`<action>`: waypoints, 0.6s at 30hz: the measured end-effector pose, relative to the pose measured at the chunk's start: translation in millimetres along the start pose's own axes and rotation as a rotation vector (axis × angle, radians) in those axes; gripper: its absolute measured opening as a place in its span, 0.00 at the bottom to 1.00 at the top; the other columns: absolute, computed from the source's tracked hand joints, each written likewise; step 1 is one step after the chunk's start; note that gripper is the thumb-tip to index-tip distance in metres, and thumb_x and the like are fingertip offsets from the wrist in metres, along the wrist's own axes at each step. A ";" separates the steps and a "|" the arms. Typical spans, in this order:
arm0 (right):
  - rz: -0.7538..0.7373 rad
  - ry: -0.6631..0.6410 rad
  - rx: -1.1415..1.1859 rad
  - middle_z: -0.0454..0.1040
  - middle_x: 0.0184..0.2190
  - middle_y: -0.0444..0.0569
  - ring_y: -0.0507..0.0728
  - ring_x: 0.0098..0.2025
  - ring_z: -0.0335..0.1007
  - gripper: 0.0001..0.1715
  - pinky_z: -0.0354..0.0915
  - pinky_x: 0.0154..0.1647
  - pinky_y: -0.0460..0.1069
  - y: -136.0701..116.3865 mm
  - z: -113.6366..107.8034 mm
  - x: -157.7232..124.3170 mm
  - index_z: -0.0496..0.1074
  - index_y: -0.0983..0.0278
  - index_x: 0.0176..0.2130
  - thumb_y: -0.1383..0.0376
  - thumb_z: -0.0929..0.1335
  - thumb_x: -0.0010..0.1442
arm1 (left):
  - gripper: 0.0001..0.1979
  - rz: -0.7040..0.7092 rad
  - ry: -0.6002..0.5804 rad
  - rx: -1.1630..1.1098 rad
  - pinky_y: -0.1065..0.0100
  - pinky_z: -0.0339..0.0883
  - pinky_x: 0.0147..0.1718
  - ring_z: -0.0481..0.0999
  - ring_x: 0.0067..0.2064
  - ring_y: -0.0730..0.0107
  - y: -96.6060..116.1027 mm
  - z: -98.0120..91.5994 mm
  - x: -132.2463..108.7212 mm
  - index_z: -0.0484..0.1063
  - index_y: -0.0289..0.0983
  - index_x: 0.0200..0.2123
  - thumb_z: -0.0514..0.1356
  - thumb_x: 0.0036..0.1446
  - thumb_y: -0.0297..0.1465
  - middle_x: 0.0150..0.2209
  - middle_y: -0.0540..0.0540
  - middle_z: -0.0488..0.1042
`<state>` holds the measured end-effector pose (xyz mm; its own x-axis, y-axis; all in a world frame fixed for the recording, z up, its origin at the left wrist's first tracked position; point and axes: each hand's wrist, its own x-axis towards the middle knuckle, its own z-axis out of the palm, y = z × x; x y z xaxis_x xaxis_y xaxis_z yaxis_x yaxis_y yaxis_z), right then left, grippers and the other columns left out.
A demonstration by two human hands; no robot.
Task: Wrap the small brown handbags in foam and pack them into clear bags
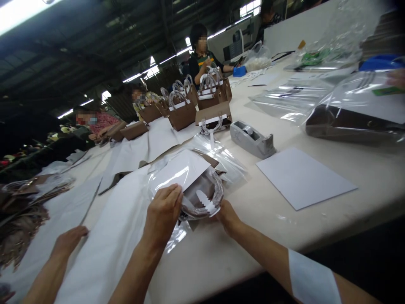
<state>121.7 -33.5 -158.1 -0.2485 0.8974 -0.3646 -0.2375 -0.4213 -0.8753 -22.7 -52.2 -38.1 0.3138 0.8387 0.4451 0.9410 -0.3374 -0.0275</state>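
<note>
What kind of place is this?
It looks like a factory workshop, probably where things get packed. Workers sit along a long cream table with rows of small brown handbags with looped clear handles, clear plastic bags and a grey tape dispenser.

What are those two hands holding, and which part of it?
The left hand and right hand hold a clear plastic bag with a brown bag inside, gripping its near edge on both sides.

Clear poly bag, crumpled, lies nr front edge of worktop w/ brown carrier bag inside, on its side. Looped handle & white zigzag-edged tab show thru plastic. White card sits angled on top, half in bag mouth.
</note>
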 end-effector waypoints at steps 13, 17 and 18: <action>-0.005 -0.008 0.214 0.74 0.39 0.54 0.58 0.38 0.71 0.22 0.69 0.35 0.51 -13.8 11.7 -4.1 0.71 0.66 0.37 0.52 0.66 0.49 | 0.16 0.244 0.117 -0.067 0.63 0.66 0.45 0.71 0.48 0.61 19.9 -2.9 -14.9 0.65 0.31 0.48 0.56 0.56 0.30 0.44 0.38 0.73; -0.011 -0.019 0.188 0.74 0.37 0.53 0.56 0.36 0.72 0.17 0.69 0.35 0.49 -19.1 12.2 -3.5 0.70 0.66 0.37 0.56 0.64 0.53 | 0.22 0.348 0.044 0.050 0.56 0.64 0.45 0.67 0.52 0.51 24.1 1.4 -16.4 0.65 0.32 0.48 0.59 0.52 0.39 0.48 0.36 0.70; -0.011 -0.031 0.164 0.74 0.36 0.53 0.55 0.35 0.72 0.16 0.69 0.34 0.48 -20.7 11.5 -3.3 0.69 0.67 0.37 0.57 0.63 0.54 | 0.17 0.340 0.067 0.080 0.58 0.64 0.44 0.68 0.52 0.52 23.2 2.3 -14.2 0.67 0.34 0.44 0.59 0.53 0.35 0.47 0.38 0.72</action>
<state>116.6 -29.3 -135.1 -0.2732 0.8987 -0.3430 -0.3894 -0.4294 -0.8149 -5.1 -71.0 -47.2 0.6046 0.6530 0.4562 0.7916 -0.5562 -0.2529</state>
